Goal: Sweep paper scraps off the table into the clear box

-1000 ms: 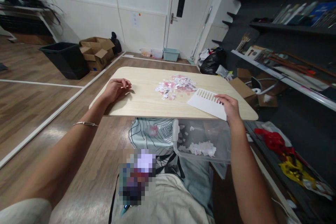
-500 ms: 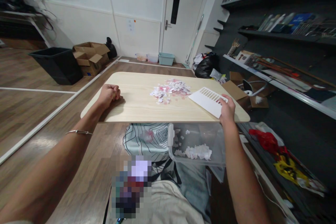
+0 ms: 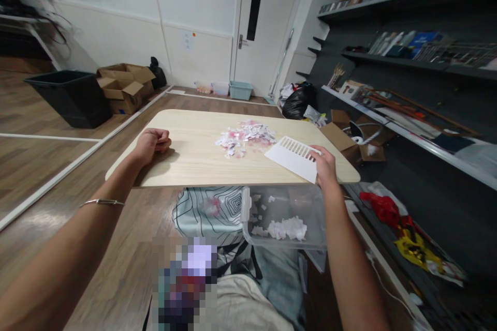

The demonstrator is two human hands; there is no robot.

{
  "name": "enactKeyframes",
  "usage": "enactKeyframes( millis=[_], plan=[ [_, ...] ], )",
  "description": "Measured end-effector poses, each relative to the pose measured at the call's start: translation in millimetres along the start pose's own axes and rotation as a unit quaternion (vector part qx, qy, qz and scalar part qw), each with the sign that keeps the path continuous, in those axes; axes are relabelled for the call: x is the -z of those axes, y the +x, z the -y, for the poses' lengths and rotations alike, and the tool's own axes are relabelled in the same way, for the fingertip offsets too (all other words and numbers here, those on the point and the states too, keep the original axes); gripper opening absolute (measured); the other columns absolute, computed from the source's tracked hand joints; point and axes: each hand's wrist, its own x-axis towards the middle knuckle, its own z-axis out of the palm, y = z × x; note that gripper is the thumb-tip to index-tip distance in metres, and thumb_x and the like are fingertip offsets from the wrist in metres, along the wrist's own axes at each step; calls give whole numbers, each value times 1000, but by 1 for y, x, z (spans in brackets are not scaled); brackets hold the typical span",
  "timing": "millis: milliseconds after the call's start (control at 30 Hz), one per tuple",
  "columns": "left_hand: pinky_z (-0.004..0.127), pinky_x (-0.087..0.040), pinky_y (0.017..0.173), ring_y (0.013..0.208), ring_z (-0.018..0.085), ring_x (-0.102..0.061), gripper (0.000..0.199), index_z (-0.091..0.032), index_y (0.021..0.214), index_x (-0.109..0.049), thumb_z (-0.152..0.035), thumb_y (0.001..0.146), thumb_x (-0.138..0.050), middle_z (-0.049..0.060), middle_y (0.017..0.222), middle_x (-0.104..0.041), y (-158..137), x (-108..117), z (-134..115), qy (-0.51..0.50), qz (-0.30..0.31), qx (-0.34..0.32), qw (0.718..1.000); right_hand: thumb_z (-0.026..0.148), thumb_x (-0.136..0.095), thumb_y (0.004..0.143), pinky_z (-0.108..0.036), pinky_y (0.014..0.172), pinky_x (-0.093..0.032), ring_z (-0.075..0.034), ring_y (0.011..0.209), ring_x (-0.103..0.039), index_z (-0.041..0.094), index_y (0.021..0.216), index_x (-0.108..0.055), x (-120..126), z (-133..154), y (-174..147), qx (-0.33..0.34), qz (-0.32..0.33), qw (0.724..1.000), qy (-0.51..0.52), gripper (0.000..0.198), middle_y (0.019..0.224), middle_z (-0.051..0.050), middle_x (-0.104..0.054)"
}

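Note:
A pale wooden tabletop [image 3: 186, 165] spans the middle of the view. Resting on its left part is my left hand [image 3: 152, 146], curled into a fist; whether anything is inside the fingers is hidden. On the right, my right hand [image 3: 324, 164] grips the end of a flat white slotted card [image 3: 292, 160], which lies low over the tabletop at a slant. A heap of small white and pink paper scraps [image 3: 246, 137] sits between the hands, just beyond the card's far left corner. Under the near edge is a clear plastic bin [image 3: 310, 217] with white scraps [image 3: 288, 228] inside.
A patterned grey-blue bag [image 3: 205, 217] is left of the bin. Dark shelves [image 3: 404, 62] with supplies line the right side. Open cardboard boxes [image 3: 124, 90] and a black bin [image 3: 70, 101] stand on the floor at left. A black trash bag [image 3: 298, 102] lies beyond the table.
The whole view has shifted slightly, so the scene sits a little further left and lower. Both hands keep about the same places on the table, with the card still in my right hand.

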Motion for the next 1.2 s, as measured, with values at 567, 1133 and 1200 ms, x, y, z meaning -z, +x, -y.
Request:
enactKeyframes(
  millis=[567, 1133, 1200],
  plan=[
    [27, -25, 50, 41, 10, -22, 23, -25, 53, -41, -19, 45, -61, -6, 38, -30, 0, -3, 0, -63, -6, 0, 998, 54, -67, 68, -35, 63, -50, -22, 65, -61, 15, 110, -78, 4, 8, -11, 89, -61, 991, -77, 58, 70, -2, -66],
    [30, -31, 52, 42, 12, -26, 25, -26, 64, -42, -19, 43, -52, -7, 41, -29, 4, -5, 3, -16, -65, -47, 997, 57, -62, 92, -43, 75, -67, -34, 85, -81, 10, 126, -84, 12, 3, -120, 148, -56, 954, -255, 62, 103, -21, -84],
    [30, -33, 55, 47, 14, -36, 23, -25, 65, -46, -15, 45, -53, -4, 45, -41, 5, -4, 5, 15, -102, -61, 993, 56, -63, 92, -40, 71, -66, -33, 84, -81, 12, 125, -85, 10, 4, -130, 145, -46, 957, -248, 59, 100, -19, -84]
  ],
)
